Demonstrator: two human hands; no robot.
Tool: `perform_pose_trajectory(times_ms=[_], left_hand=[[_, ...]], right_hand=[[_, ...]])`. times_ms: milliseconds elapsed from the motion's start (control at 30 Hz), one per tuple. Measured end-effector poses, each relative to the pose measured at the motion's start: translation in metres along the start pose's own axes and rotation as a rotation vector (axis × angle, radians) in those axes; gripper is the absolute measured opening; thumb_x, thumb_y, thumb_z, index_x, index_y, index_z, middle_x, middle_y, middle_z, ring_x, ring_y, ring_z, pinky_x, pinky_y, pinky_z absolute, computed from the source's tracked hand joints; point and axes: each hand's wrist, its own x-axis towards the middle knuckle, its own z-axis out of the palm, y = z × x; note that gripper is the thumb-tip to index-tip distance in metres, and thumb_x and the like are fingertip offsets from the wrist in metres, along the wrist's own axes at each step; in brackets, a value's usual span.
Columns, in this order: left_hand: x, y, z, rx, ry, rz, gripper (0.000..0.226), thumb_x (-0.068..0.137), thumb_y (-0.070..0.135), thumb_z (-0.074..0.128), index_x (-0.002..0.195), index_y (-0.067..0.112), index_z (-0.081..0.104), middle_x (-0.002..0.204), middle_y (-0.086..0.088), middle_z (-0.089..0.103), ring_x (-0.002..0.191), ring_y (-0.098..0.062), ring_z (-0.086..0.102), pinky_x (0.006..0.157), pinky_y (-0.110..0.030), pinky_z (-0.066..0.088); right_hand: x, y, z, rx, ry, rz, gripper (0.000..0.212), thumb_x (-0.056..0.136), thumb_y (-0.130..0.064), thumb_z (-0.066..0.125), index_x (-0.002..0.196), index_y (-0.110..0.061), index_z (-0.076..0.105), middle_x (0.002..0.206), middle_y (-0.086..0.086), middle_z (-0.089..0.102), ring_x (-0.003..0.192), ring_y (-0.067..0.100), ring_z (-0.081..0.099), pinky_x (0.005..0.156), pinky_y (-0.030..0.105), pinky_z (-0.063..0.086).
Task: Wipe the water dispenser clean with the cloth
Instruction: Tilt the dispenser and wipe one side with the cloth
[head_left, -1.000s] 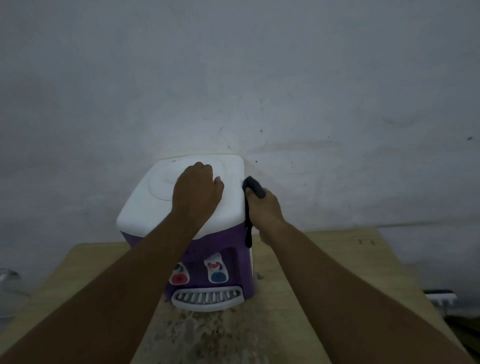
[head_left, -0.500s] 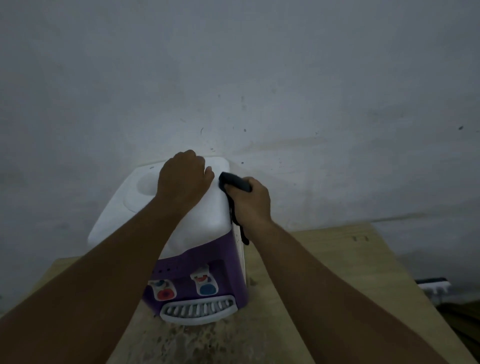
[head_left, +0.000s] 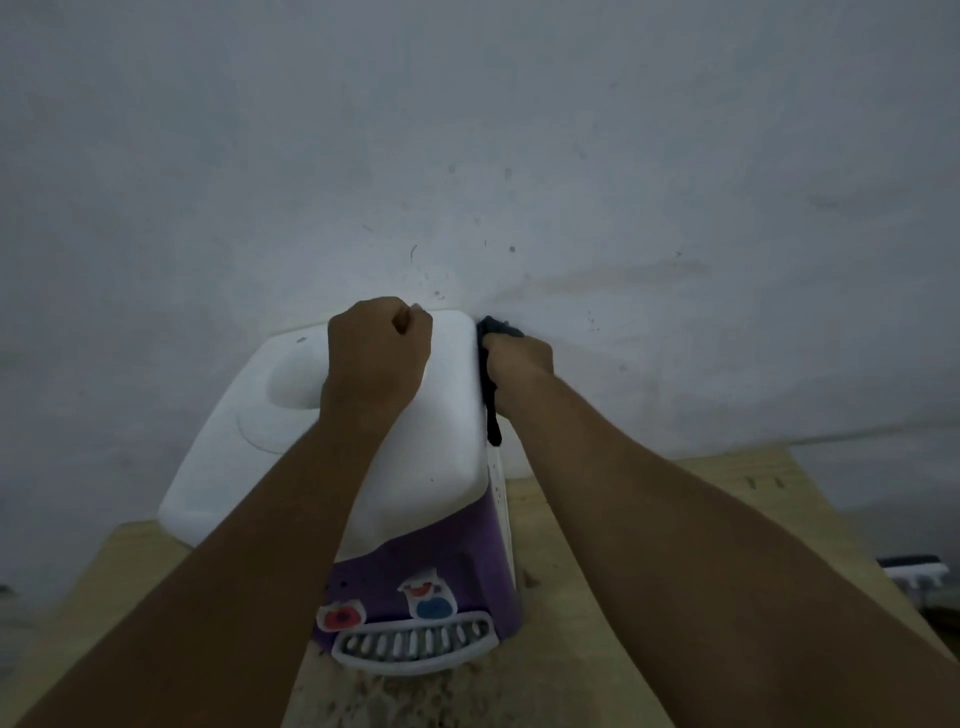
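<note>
my left hand (head_left: 376, 353), a fist holding nothing, braces on the rear of the dispenser (head_left: 447, 415), which stands mid-counter (head_left: 561, 675). my right hand (head_left: 519, 361) grips the cloth (head_left: 492, 415) at its right rear corner, and that side runs back toward me.

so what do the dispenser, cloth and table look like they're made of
The water dispenser looks like smooth matt plastic: white moulded top, rounded edges. The cloth is dark soft fabric, hanging limp below the right hand. The table is probably bare wood or plywood, pale and stained.
</note>
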Motion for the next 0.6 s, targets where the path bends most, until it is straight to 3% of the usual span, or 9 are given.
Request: perform_pose_trajectory(times_ms=[67,167,233,367,467,533,600], left_hand=[[0.001,-0.001,0.0,-0.027,0.009,-0.022,0.04,0.091,0.028,0.048,0.071,-0.004,0.061,0.068,-0.019,0.063,0.068,-0.033,0.058,0.063,-0.042,0.044],[0.002,-0.003,0.001,-0.045,0.01,-0.021,0.043,0.089,0.033,0.044,0.074,-0.003,0.062,0.07,-0.017,0.064,0.071,-0.032,0.06,0.066,-0.041,0.045],[0.002,-0.004,0.002,-0.056,0.018,-0.023,0.048,0.087,0.038,0.04,0.075,-0.002,0.063,0.074,-0.016,0.067,0.074,-0.031,0.061,0.069,-0.04,0.047],[0.004,-0.005,0.003,-0.078,0.029,-0.038,0.042,0.096,0.031,0.045,0.078,0.0,0.068,0.076,-0.006,0.071,0.072,-0.024,0.061,0.066,-0.03,0.036],[0.003,-0.001,0.0,-0.058,0.057,-0.054,0.037,0.099,0.026,0.047,0.082,0.005,0.073,0.076,0.007,0.066,0.07,-0.011,0.054,0.062,-0.015,0.025],[0.004,-0.002,0.001,-0.058,0.059,-0.041,0.036,0.099,0.026,0.047,0.084,0.006,0.073,0.08,0.003,0.069,0.071,-0.013,0.055,0.065,-0.017,0.028],[0.003,-0.003,0.002,-0.053,0.045,-0.015,0.038,0.099,0.028,0.047,0.083,0.003,0.071,0.082,-0.006,0.072,0.075,-0.022,0.061,0.071,-0.028,0.04]], right_hand=[[-0.002,0.008,-0.002,-0.024,0.022,-0.007,0.016,0.081,-0.008,0.067,0.096,-0.009,0.071,0.084,0.008,0.068,0.083,0.028,0.067,0.08,0.041,0.059],[-0.019,0.015,-0.007,-0.069,0.048,-0.182,0.003,0.083,-0.015,0.064,0.083,-0.012,0.066,0.082,0.006,0.068,0.075,0.023,0.064,0.068,0.035,0.057],[-0.034,0.014,-0.013,-0.131,0.019,-0.338,0.011,0.083,-0.018,0.064,0.075,-0.013,0.058,0.075,0.004,0.062,0.066,0.018,0.056,0.057,0.03,0.047],[-0.052,-0.001,-0.012,-0.462,-0.035,-0.6,0.01,0.081,-0.013,0.064,0.074,-0.012,0.057,0.07,0.001,0.057,0.062,0.013,0.049,0.052,0.022,0.035],[-0.05,-0.008,0.0,-0.587,-0.004,-0.683,0.018,0.083,-0.01,0.062,0.068,-0.013,0.052,0.064,-0.003,0.052,0.058,0.009,0.046,0.047,0.021,0.029],[-0.043,-0.011,0.009,-0.601,0.028,-0.679,0.022,0.085,-0.011,0.06,0.067,-0.015,0.048,0.064,-0.004,0.049,0.057,0.006,0.043,0.047,0.022,0.027],[-0.035,-0.014,0.013,-0.564,0.041,-0.605,0.015,0.085,-0.015,0.06,0.073,-0.014,0.052,0.068,-0.003,0.052,0.058,0.008,0.045,0.047,0.023,0.029]])
